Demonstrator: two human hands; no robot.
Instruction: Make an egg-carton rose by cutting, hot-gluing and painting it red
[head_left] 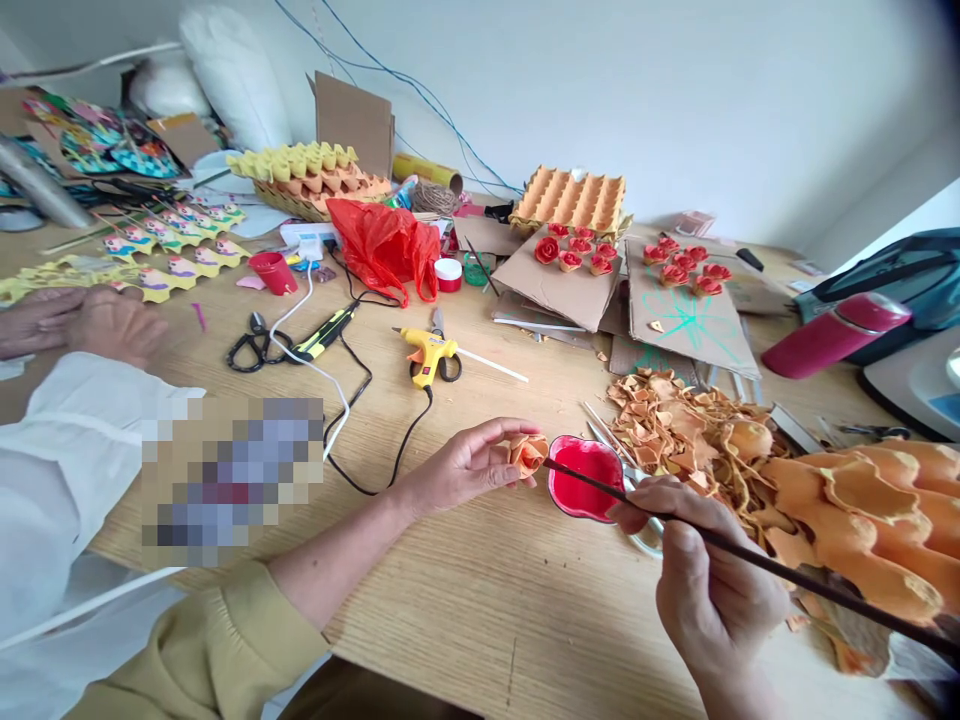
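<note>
My left hand [480, 465] pinches a small orange rose made of egg-carton pieces [528, 455]; no red shows clearly on it. My right hand [712, 575] grips a long dark paintbrush [795, 578], its tip touching or very close to the rose's right side. Under the brush lies a shallow scalloped dish [577, 503] of red paint. Scissors, partly hidden behind my right hand, lie beside the dish. A heap of torn egg-carton scraps [667, 430] and orange egg trays [862, 520] stand to the right.
Red-painted roses [577, 250] stand on cardboard sheets [555, 285] at the back. A yellow glue gun [431, 355], its cord and black-handled scissors [255, 345] lie mid-table. A pink bottle [836, 335] is at right. Another person's hands [112, 325] are at far left.
</note>
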